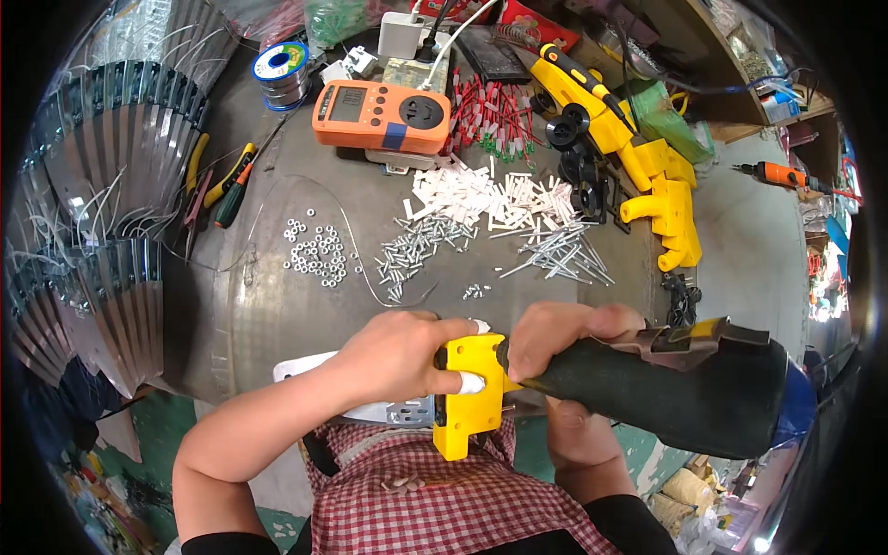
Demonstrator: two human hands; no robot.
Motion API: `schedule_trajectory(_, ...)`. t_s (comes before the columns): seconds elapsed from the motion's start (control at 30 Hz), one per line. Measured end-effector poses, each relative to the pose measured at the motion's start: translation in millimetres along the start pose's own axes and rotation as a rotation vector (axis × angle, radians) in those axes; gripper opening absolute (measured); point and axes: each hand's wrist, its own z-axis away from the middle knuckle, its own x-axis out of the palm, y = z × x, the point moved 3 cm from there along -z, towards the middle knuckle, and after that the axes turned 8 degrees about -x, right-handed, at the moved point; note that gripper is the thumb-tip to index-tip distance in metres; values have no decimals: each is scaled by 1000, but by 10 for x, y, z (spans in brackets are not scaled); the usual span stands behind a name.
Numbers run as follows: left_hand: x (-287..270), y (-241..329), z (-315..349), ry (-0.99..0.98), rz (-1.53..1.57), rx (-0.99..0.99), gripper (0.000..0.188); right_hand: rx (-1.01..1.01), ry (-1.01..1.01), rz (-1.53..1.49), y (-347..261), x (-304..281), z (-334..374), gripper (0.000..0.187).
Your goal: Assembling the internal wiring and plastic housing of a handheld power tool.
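Observation:
In front of my checked apron, my left hand (393, 356) pinches a yellow plastic housing (470, 402) between thumb and fingers. White coverings wrap the thumb and one fingertip. A slotted silver metal plate (407, 413) runs out from the housing's left side, partly behind my forearm. My right hand (564, 338) wraps the narrow front end of a thick, dark cylindrical tool (675, 398), which has a brown strap on top and a blue rear end. The tool's front meets or nearly meets the housing's right side; my fingers hide the exact contact.
Beyond my hands lie hex nuts (319, 257), screws (416, 250), long metal pins (564, 254) and white sleeves (499, 196). An orange meter (381, 116), a solder spool (281, 74) and more yellow housings (668, 217) stand farther back. Pliers (231, 176) and stacked metal plates (111, 203) are left.

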Motion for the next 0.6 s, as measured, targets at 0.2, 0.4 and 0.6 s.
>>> schedule_trajectory(0.2, 3, 31, 50, 33, -13, -7, 58, -293, -240, 251, -113, 125, 32, 64)
schedule_trajectory(0.4, -48, -31, 144, -143, 12, 34, 72, -520, 144, -72, -420, -2, 159, 72)
schedule_trajectory(0.6, -82, -4, 135, -338, 151, 28, 75, -102, 548, -597, -342, -598, 665, 56)
